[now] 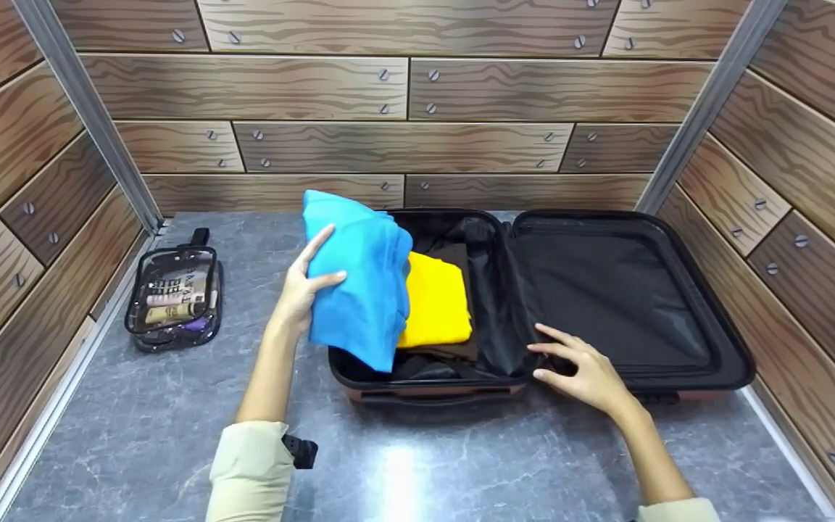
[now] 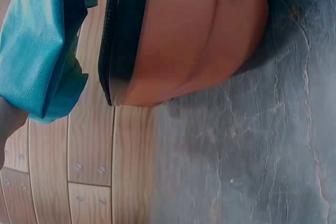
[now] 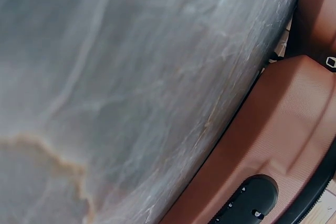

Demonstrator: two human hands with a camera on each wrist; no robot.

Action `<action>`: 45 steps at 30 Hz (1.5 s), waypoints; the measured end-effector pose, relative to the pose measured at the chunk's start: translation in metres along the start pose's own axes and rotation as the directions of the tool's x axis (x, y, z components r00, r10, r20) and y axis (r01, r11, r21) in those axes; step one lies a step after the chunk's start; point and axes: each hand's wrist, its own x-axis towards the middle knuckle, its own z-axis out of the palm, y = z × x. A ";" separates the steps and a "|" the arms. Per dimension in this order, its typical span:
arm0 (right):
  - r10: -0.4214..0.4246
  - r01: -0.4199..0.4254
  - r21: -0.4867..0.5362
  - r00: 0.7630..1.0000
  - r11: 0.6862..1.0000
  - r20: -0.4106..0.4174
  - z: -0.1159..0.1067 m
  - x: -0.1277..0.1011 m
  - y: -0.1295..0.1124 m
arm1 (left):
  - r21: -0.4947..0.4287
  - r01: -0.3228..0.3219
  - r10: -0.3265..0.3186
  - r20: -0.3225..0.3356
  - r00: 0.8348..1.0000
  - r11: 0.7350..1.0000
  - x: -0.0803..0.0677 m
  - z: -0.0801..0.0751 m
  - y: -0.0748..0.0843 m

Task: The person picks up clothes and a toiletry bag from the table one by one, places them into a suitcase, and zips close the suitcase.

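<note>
- The pale sleeves are cut off by the bottom edge of the head view; a small black device shows at the left cuff, too small to make out.
- The right hand (image 1: 586, 373) rests on the near rim of the open suitcase (image 1: 715, 319), by the fold between its two halves; the fingers are spread and only lightly bent, gripping nothing; the fingertips press at the black lining, though whether they pinch it cannot be told.
- The right wrist view shows none of that hand, only grey marbled table (image 3: 121, 77) and the suitcase's reddish-brown shell with a black fitting cut off by the bottom edge.
- The left hand (image 1: 306, 286) holds the folded blue garment (image 1: 359, 279) over the left edge of the suitcase's left half; the thumb lies across its front, while the fingers run up its left edge, their tips partly hidden by the cloth.
- The blue garment stands tilted and covers the left part of the yellow garment (image 1: 438, 308), which lies flat inside that half; dark items under it are hard to tell apart.
- In the left wrist view the blue cloth is cut off at the upper left, beside the suitcase shell.
- Further left, well apart, a clear toiletry pouch (image 1: 173, 296) lies on the table; the labels on its bottles are illegible.
- Wood-patterned wall panels (image 1: 403, 145) stand behind.
</note>
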 end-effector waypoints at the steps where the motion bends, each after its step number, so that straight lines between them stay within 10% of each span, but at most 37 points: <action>1: 0.002 -0.002 0.001 1.000 1.000 0.000 0.000 0.000 0.000 | -0.003 0.003 -0.003 0.003 1.000 1.000 0.000 0.001 0.000; 45: -0.020 0.020 -0.006 1.000 1.000 0.016 -0.001 0.000 0.001 | -0.007 -0.019 0.019 0.106 0.994 1.000 0.023 0.053 -0.030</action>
